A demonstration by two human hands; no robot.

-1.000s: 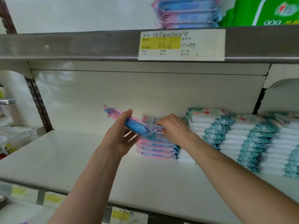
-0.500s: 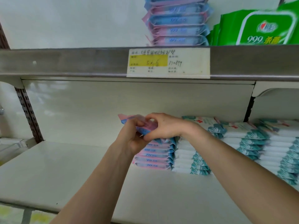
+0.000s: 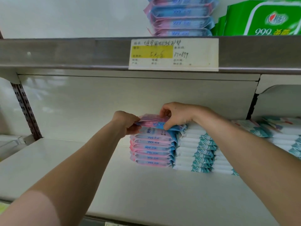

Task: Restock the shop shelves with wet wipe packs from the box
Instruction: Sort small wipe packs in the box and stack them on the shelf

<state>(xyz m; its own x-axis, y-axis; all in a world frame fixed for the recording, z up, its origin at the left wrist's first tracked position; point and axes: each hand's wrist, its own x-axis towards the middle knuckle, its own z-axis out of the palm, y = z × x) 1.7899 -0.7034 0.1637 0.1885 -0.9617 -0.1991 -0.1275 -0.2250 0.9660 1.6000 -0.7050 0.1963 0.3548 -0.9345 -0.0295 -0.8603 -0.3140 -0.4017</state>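
Note:
A pink and blue wet wipe pack (image 3: 150,120) lies on top of a stack of several like packs (image 3: 152,149) on the white shelf (image 3: 68,168). My left hand (image 3: 126,122) grips the pack's left end. My right hand (image 3: 175,115) pinches its right part from above, thumb at the front edge. The box is out of view.
Stacks of white and teal packs (image 3: 197,152) stand right of the pink stack and run to the right edge. The upper shelf rail (image 3: 81,53) with a price label (image 3: 173,53) hangs close above. More pink packs (image 3: 180,17) and green packs (image 3: 263,18) sit on it.
My left hand carried the pack from left of the stack onto its top. My right hand came over and took hold of the pack's right part. The camera tilted up.

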